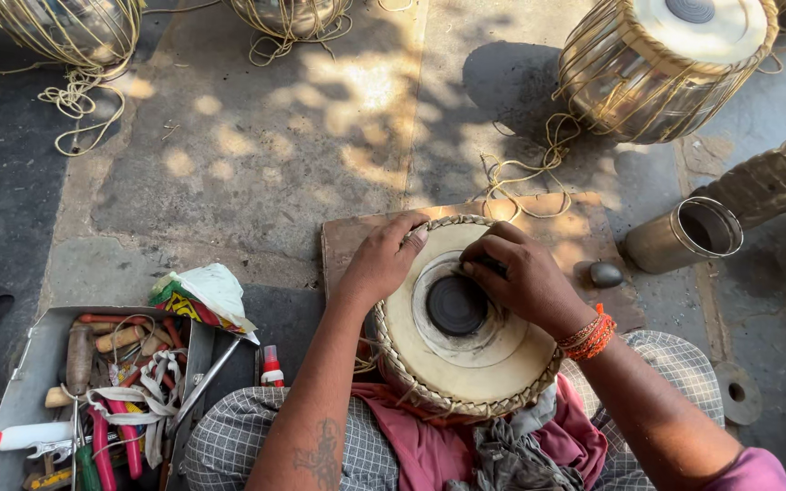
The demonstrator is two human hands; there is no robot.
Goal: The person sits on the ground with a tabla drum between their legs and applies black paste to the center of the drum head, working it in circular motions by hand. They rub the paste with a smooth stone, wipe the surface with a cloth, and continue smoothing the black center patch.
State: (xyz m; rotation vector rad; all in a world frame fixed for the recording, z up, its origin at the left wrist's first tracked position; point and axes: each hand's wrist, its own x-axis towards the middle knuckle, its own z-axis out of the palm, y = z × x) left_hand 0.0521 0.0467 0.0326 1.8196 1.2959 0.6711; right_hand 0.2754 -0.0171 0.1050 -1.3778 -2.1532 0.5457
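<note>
Head view: a small drum [466, 318] rests on the person's lap, its pale skin head facing up, ringed by a braided rim, with a dark round patch [456, 305] in the middle. A red cloth [429, 441] bunches under it, and a brown board [557, 232] lies on the floor just behind.

The left hand [384, 259] lies curled over the drum's far-left rim, fingers bent and closed against the braid — holding the drum steady. The right hand [522, 277] sits on the skin beside the dark patch, fingers curled down; whether it pinches anything cannot be told.

At lower left an open grey metal toolbox [25, 382] holds red-handled tools, with a white tube with a red cap [15, 438] across its near edge. A crumpled white and multicoloured packet [202, 295] sits on its far corner, and a small red-capped bottle [271, 365] stands beside it.

A grey oval stone [606, 274] lies on the board's right edge; a metal cylinder [684, 235] lies open-mouthed just beyond. A larger rope-laced metal drum [666, 64] stands further back — the stone floor [256, 155] between is bare and sun-dappled.
</note>
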